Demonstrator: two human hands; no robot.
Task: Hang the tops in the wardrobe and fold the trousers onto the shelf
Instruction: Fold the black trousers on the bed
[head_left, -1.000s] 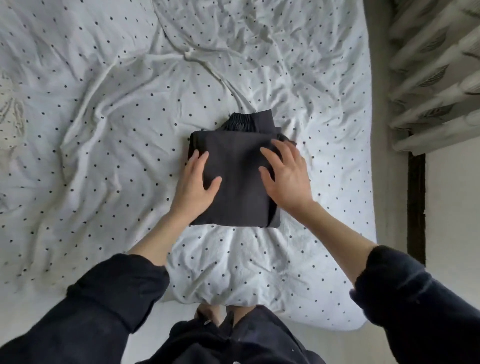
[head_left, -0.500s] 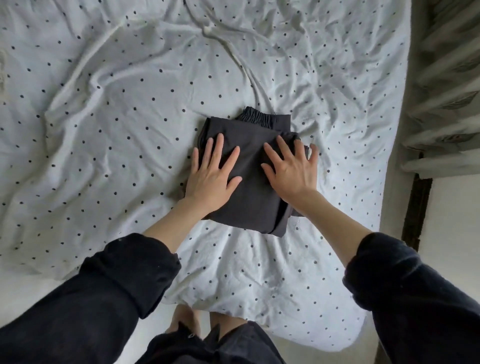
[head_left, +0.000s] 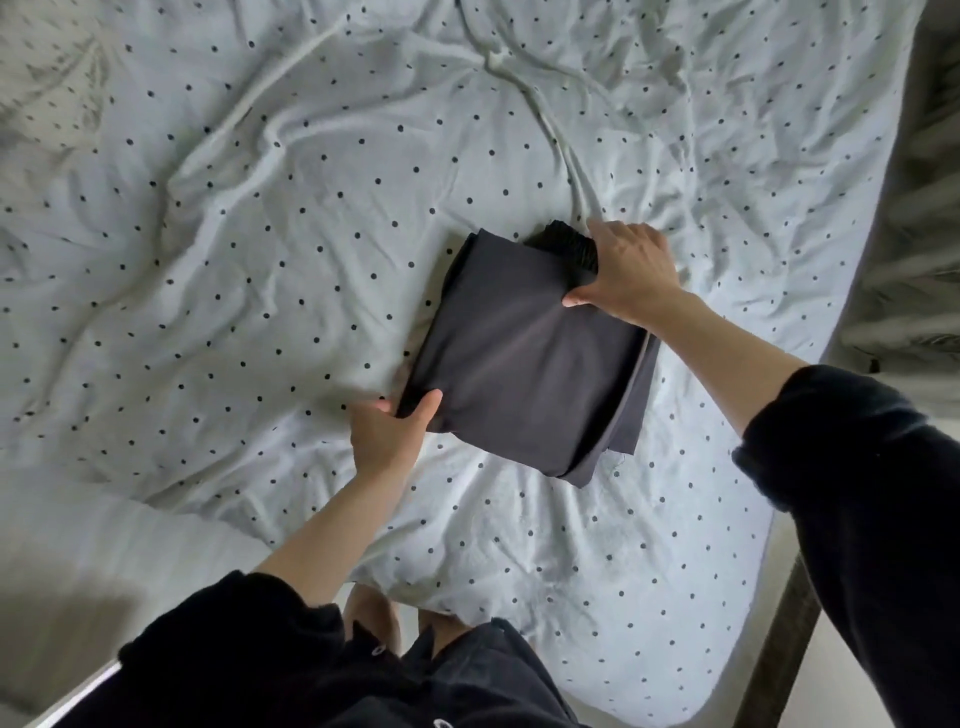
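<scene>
From my feed I see the folded dark trousers (head_left: 524, 358) lying on the bed (head_left: 260, 234), on its white cover with small black dots, toward the bed's right half and not far from its near edge. The bundle is a rough rectangle turned slightly askew, with the gathered waistband poking out at its far corner and a loose lower layer sticking out along its right and near sides.

My left hand (head_left: 387, 431) is at the near left corner of the trousers: the thumb lies on top of the cloth and the fingers go beneath it, so it grips that corner. My right hand (head_left: 631, 275) is at the far right corner, beside the waistband; the thumb rests on the top fold and the fingers curl over the edge, holding the bundle there. Whether the trousers are already lifted off the bed I cannot tell from this angle, though the left edge looks slightly raised.

Both forearms are bare below pushed-up dark sleeves (head_left: 857, 467). To the right of the bed a blurred, slatted grey shape (head_left: 914, 218) shows, too smeared to identify.
</scene>
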